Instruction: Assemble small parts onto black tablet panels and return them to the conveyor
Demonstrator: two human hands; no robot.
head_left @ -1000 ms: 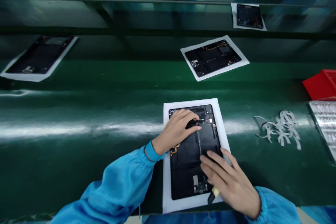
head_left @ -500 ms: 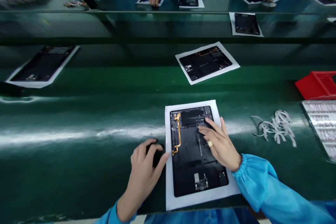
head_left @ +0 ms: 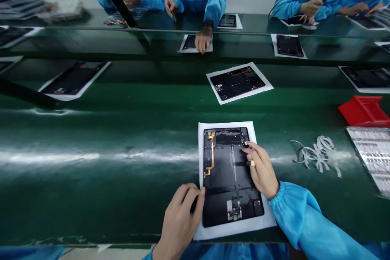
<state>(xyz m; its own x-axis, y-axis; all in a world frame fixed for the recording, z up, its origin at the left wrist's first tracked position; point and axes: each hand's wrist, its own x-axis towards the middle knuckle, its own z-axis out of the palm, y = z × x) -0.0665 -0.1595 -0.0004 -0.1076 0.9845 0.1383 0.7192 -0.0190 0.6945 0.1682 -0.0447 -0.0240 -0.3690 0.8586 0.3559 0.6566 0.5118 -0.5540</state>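
Note:
An opened black tablet [head_left: 231, 174] with an orange flex cable [head_left: 211, 154] lies on a white sheet [head_left: 228, 233] on the green belt, right in front of me. My left hand [head_left: 179, 221] is curled at the sheet's lower left edge, its fingertips touching the tablet's side and pinching a small dark object. My right hand [head_left: 262, 170] rests on the tablet's right edge with bent fingers pressing near the top right corner. A small pale-tipped tool [head_left: 252, 163] pokes out between its fingers.
A second tablet on a sheet [head_left: 237, 82] lies further up the belt, another at the left [head_left: 74, 83]. To the right are loose white strips [head_left: 319, 154], a red bin [head_left: 362, 110] and a tray of silvery parts [head_left: 370, 156]. Co-workers in blue sleeves work opposite; one hand [head_left: 202, 42] rests on a sheet.
My left hand moved right from the bare belt to the sheet's edge. My right hand slid from the tablet's middle to its right edge. The view tilted up.

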